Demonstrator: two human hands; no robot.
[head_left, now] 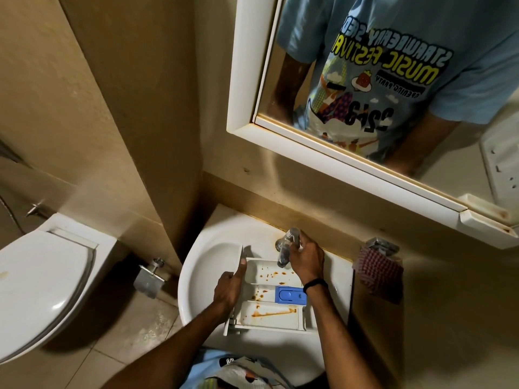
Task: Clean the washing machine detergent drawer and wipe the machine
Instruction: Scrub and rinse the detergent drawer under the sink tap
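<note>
- far out to the left of both hands, a toilet (pixel 42 276) stands with its lid down; it plays no part in the job.
- the left hand (pixel 227 287) grips the left end of the detergent drawer (pixel 269 318), thumb laid up along the end panel and fingers wrapped out of sight behind it. this hand keeps the drawer steady.
- the drawer sits inside the sink (pixel 207 248), between the two hands and directly under the spout that the right hand reaches for.
- just right of the left grip, the open compartments show orange-brown stains (pixel 273 313): spots in the far compartment and a long smear in the near one. a blue insert (pixel 289 295) sits in the middle compartment, close below the right wrist.
- the right hand (pixel 306 259) is curled over the tap (pixel 286 248) at the back of the sink, holding it. i can make out no stream of water.
- right of that grip and well apart from it, a checked cloth (pixel 379 273) hangs on a wall fitting, untouched.
- above both hands hangs a mirror (pixel 241 108).
- progress, as i judge it: the drawer is out and at the sink, but the rinse has barely begun, as the stains are all there. scrubbing, refitting and wiping the washing machine, which is not in view, remain.
</note>
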